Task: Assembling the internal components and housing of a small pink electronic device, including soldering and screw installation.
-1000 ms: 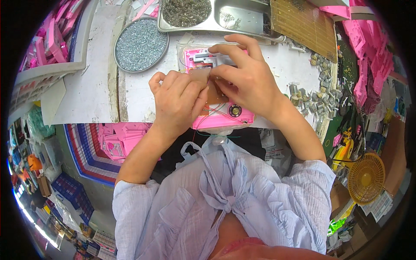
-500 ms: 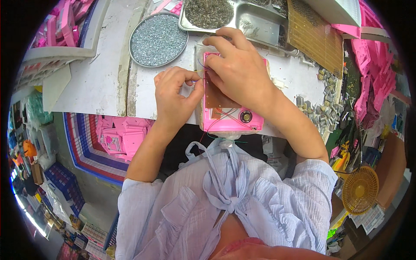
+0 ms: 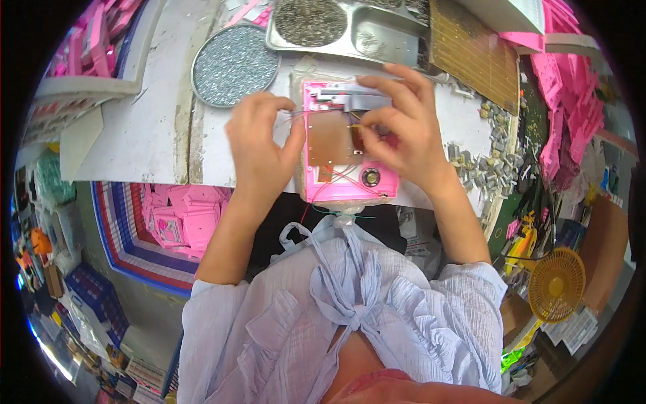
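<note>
Pink housing (image 3: 319, 195) rests on the bench (image 3: 215, 151), brown board (image 3: 330, 138) over its middle; step in hand appears to be seating board and wires (image 3: 342, 176), left hand (image 3: 259, 148) spread beside the housing, right hand (image 3: 410, 138) curled above, its pinch indeterminable; next move judged to require wires clear of board edges.

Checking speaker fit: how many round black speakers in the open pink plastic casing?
1 visible: the round black speaker, near the lower right corner of the pink plastic casing. The brown rectangular board and right hand cover parts of it, so more may hide.
</note>
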